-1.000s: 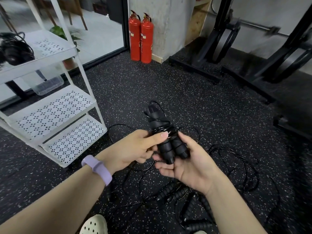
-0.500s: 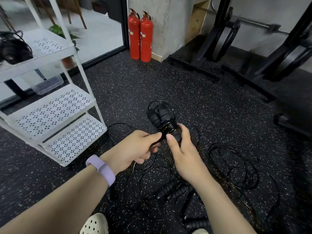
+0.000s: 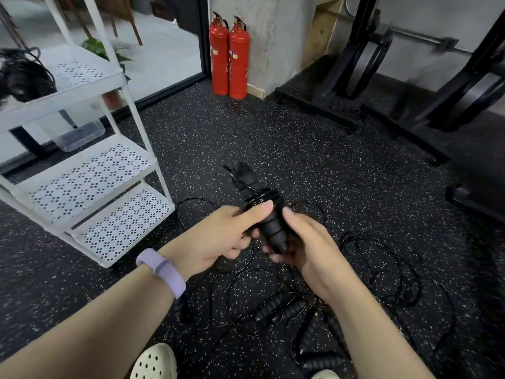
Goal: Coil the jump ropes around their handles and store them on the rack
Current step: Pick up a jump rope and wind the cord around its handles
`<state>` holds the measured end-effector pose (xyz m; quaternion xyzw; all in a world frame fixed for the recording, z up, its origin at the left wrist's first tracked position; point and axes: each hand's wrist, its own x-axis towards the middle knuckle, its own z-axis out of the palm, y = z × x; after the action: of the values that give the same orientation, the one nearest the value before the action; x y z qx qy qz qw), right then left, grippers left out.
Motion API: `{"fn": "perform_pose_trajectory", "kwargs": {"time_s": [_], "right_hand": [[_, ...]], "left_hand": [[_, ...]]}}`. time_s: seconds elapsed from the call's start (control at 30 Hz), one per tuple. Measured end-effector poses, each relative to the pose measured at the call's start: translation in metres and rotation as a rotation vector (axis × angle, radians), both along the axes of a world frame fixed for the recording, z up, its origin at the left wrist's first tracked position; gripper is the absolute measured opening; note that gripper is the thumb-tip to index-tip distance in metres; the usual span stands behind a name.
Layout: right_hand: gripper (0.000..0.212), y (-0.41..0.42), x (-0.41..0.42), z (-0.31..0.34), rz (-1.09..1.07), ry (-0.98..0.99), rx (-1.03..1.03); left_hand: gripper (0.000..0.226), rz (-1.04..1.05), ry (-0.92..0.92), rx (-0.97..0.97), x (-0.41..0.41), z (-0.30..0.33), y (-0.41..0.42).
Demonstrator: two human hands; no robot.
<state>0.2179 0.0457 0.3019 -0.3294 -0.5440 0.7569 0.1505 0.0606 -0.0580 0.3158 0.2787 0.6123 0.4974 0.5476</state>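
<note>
**One rope nearly wound, several left on the floor**

Both hands grip one pair of handles point(image 3: 269, 222): left hand point(image 3: 221, 236) fingers clamped around them, right hand point(image 3: 306, 242) cupping the lower ends. Cord is wrapped around their middle. Loose ropes point(image 3: 382, 269) sprawl on the floor below. The rack point(image 3: 90, 170) stands nearby; a dark bundle point(image 3: 21, 77) already sits on top.

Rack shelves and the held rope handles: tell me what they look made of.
Rack shelves: likely white painted sheet metal, matte, with punched patterned holes. Rope handles in both hands: probably black foam or rubber, dull with ribbed rings; which one cannot be told.
</note>
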Motion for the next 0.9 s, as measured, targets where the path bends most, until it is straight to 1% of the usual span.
{"fn": "perform_pose_trajectory", "kwargs": {"time_s": [0.07, 0.1, 0.13, 0.2, 0.27, 0.33, 0.4, 0.43, 0.5, 0.57, 0.63, 0.73, 0.83, 0.87, 0.9], "right_hand": [[0.066, 0.000, 0.003, 0.006, 0.097, 0.043, -0.296], [0.074, 0.001, 0.004, 0.007, 0.128, 0.039, -0.398], [0.079, 0.002, 0.005, 0.007, 0.148, 0.042, -0.461], [0.075, 0.003, 0.005, 0.006, 0.169, 0.090, -0.525], [0.063, 0.002, 0.002, 0.006, 0.143, 0.166, -0.576], [0.055, 0.002, 0.000, 0.005, 0.090, 0.218, -0.551], [0.049, 0.002, -0.001, 0.001, 0.013, 0.200, -0.421], [0.048, 0.002, -0.002, -0.002, -0.029, 0.154, -0.309], [0.046, 0.002, -0.003, -0.006, -0.125, 0.012, -0.064], [0.043, 0.002, -0.003, -0.008, -0.187, -0.091, 0.103], [0.041, 0.002, -0.003, -0.008, -0.169, -0.139, 0.225], [0.048, 0.001, -0.001, -0.007, -0.090, -0.222, 0.435], [0.066, -0.003, -0.003, -0.006, -0.023, -0.284, 0.602], [0.073, -0.005, -0.004, -0.005, 0.013, -0.312, 0.657], [0.074, -0.008, -0.004, -0.006, 0.044, -0.334, 0.715]], "left_hand": [[0.043, -0.037, 0.049, 0.026, 0.002, -0.001, 0.000], [0.039, -0.058, 0.076, 0.031, 0.003, -0.001, 0.000], [0.037, -0.065, 0.093, 0.030, 0.003, -0.001, -0.001], [0.043, -0.046, 0.093, 0.021, 0.002, -0.001, -0.001], [0.052, -0.021, 0.073, 0.005, 0.002, -0.001, 0.000], [0.060, 0.014, 0.087, -0.020, 0.002, 0.000, 0.001], [0.074, 0.058, 0.122, -0.050, 0.001, -0.001, 0.002], [0.074, 0.071, 0.131, -0.068, 0.000, -0.001, 0.002], [0.059, 0.080, 0.119, -0.099, 0.000, -0.001, 0.003], [0.047, 0.081, 0.069, -0.114, 0.001, 0.000, 0.003], [0.041, 0.086, 0.006, -0.121, 0.000, 0.000, 0.003], [0.035, 0.114, -0.073, -0.145, 0.002, 0.003, 0.003], [0.032, 0.125, -0.182, -0.120, 0.002, 0.007, 0.003], [0.034, 0.119, -0.219, -0.104, 0.003, 0.008, 0.003], [0.038, 0.124, -0.245, -0.093, 0.003, 0.009, 0.003]]}}
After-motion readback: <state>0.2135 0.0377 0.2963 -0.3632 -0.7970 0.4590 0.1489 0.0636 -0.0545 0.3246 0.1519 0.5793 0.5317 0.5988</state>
